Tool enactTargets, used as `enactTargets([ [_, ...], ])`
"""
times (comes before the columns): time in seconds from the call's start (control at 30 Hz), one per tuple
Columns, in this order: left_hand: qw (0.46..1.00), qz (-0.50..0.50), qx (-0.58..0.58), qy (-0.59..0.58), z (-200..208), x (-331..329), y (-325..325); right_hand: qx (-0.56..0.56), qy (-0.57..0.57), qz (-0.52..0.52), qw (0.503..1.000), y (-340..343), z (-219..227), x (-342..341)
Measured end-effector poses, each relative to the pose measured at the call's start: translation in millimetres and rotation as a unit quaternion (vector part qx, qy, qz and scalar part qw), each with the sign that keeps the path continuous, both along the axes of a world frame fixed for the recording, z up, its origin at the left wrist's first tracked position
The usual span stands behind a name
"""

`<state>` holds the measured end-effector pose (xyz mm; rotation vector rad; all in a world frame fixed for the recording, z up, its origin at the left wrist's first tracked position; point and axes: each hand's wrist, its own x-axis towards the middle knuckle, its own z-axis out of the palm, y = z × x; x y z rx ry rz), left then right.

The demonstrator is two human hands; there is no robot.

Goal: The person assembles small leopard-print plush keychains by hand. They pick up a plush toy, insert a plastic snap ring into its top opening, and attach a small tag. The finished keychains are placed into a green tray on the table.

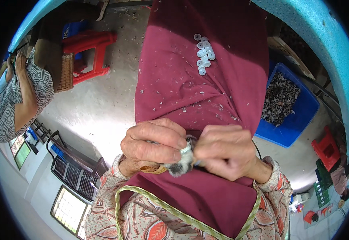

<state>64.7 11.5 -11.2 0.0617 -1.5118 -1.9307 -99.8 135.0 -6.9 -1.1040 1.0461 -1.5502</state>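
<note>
My left hand (154, 143) is closed on a small grey-and-white furry piece (181, 164), pinched between thumb and fingers above my lap. Close against its right side, my right hand (228, 151) has its fingers curled in a tight pinch. What those fingers hold is hidden, and the hand is slightly smeared by motion. A yellowish strip (153, 169) shows under my left hand by the wrist. Farther out on my maroon apron (174, 76) lies a cluster of small translucent white discs (205, 54) with holes in the middle. Bits of pale fluff dot the cloth.
At the right, a blue bin (292, 134) holds many small black, grey and white pieces (279, 98). A red stool (98, 56) stands at the left near a seated person (26, 92). A dark slatted chair (72, 172) and another red stool (325, 150) are farther off.
</note>
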Motion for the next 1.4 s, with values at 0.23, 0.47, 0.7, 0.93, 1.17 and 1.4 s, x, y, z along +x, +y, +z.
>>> enactTargets([
  [0.23, 0.999, -0.010, -0.019, -0.050, 3.5, 4.1, 2.0, 0.279, -0.164, -0.064, 0.944, -19.5, 15.6, -10.3],
  [0.47, 0.990, 0.052, -0.026, -0.126, 8.1, 7.0, 9.1, 0.244, -0.055, 0.014, 0.968, -18.6, 15.1, -3.6],
  [0.7, 0.987, 0.074, -0.034, -0.138, 6.8, 1.0, 8.6, 0.327, -0.270, 0.006, 0.906, -13.8, 16.9, 0.1],
  [0.93, 0.960, 0.082, -0.141, -0.229, 9.9, 4.6, 5.5, 0.308, -0.241, -0.010, 0.920, -13.5, 14.1, 0.7],
  [1.17, 0.942, 0.093, -0.189, -0.263, 18.7, -2.5, 3.9, 0.243, -0.121, -0.045, 0.961, -14.8, 9.2, -0.6],
  [1.4, 0.932, 0.119, -0.206, -0.275, 18.3, -1.2, 8.1, 0.204, -0.083, -0.069, 0.973, -16.8, 7.4, 0.1],
])
